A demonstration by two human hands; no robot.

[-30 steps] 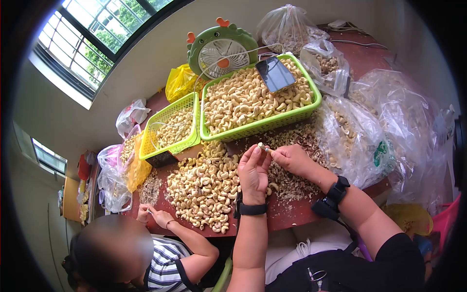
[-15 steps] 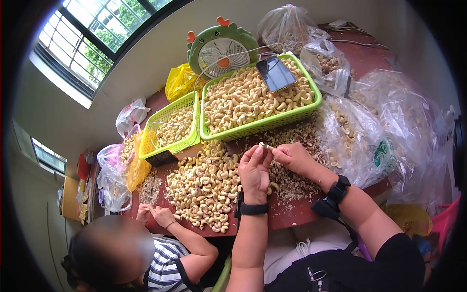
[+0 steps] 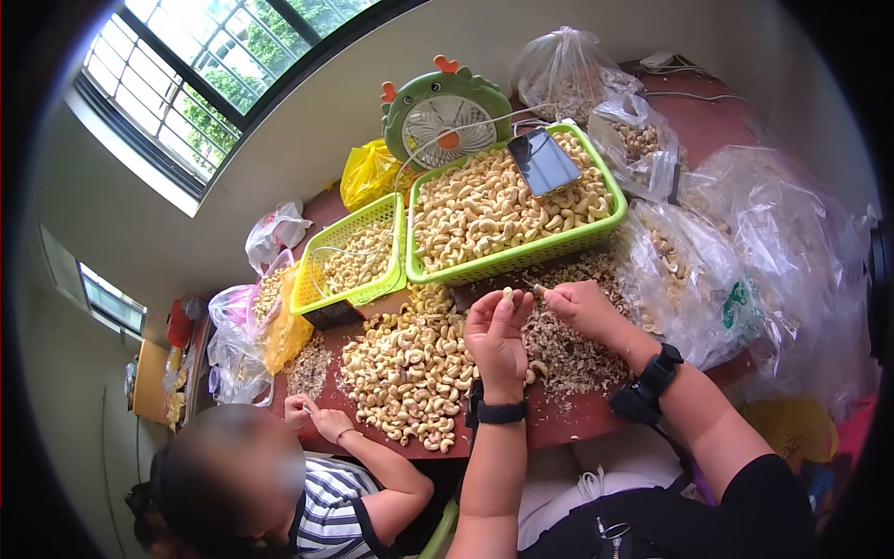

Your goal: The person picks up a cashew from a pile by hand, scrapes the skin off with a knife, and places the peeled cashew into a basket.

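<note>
As the left hand [image 3: 498,347] pinches a pale cashew [image 3: 507,293] at its fingertips, the right hand [image 3: 589,309] reaches in from the other side with a small, slender tool [image 3: 539,289]. The left fingers are closed at the tips around the nut; the right fingers are drawn tightly together on the tool. Its tip points at the cashew, though whether the two touch is too small to tell. Both hands are above the reddish counter [image 3: 559,430], between its near edge and a large green basket [image 3: 521,268] full of cashews. A smartphone [image 3: 544,162] lies on the nuts near that basket's far right corner.

To the left of the left hand, a loose cashew pile [image 3: 410,368] spreads towards the near edge, while peel scraps [image 3: 573,354] lie beneath the right hand. A smaller green basket [image 3: 399,240], also holding cashews, stands just beside the large one, and a green fan [image 3: 447,121] stands behind them near the far edge. Clear plastic bags [image 3: 764,238] crowd the right end. At the near left edge, a co-worker's hands [image 3: 317,417] meet around something too small to identify.
</note>
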